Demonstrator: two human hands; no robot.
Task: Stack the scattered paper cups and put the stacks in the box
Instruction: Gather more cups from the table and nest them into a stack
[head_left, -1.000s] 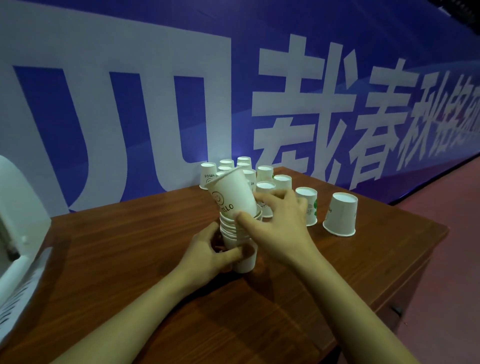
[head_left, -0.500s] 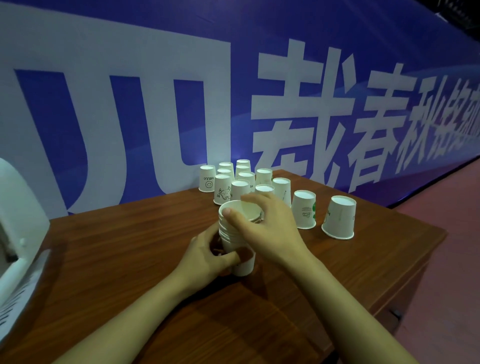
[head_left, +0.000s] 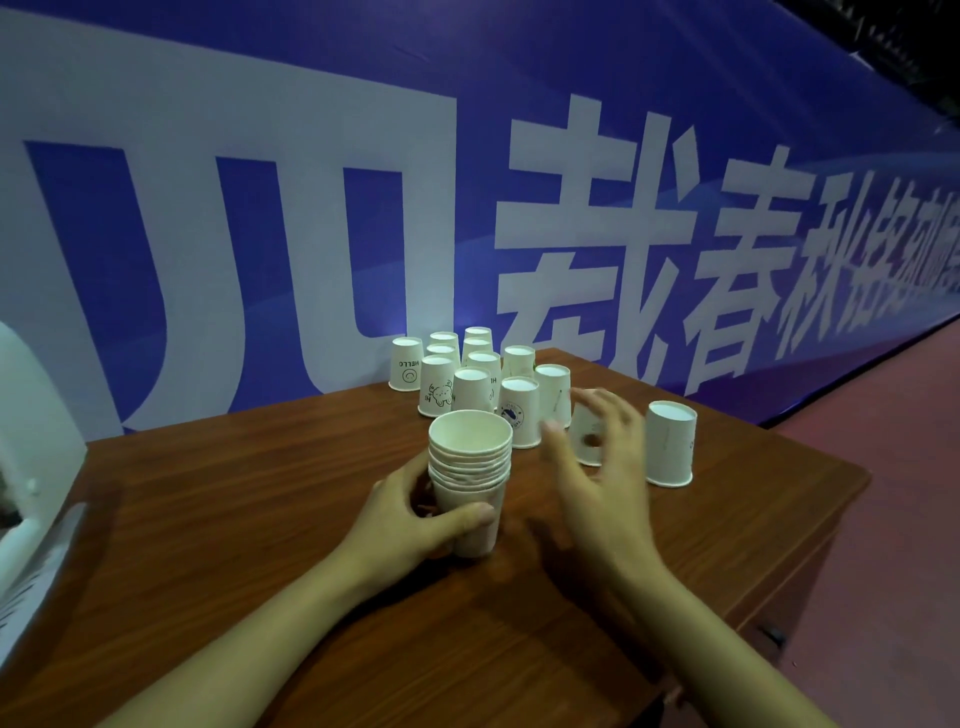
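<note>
1. A stack of cups (head_left: 470, 467) is placed upright near the middle of the table (head_left: 218, 519).
2. A cluster of upturned cups (head_left: 470, 371) is found behind the stack.
3. A single cup (head_left: 670, 444) is set apart, right of the cluster.

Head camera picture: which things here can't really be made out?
- Cup behind the right hand: the blurred fingers cover much of it; contact unclear.
- Rear cups: prints too small, partly hidden by the front ones.
- White object: cut by the left edge; box or not, unclear.
- Stack: its base is hidden by the left hand.
</note>
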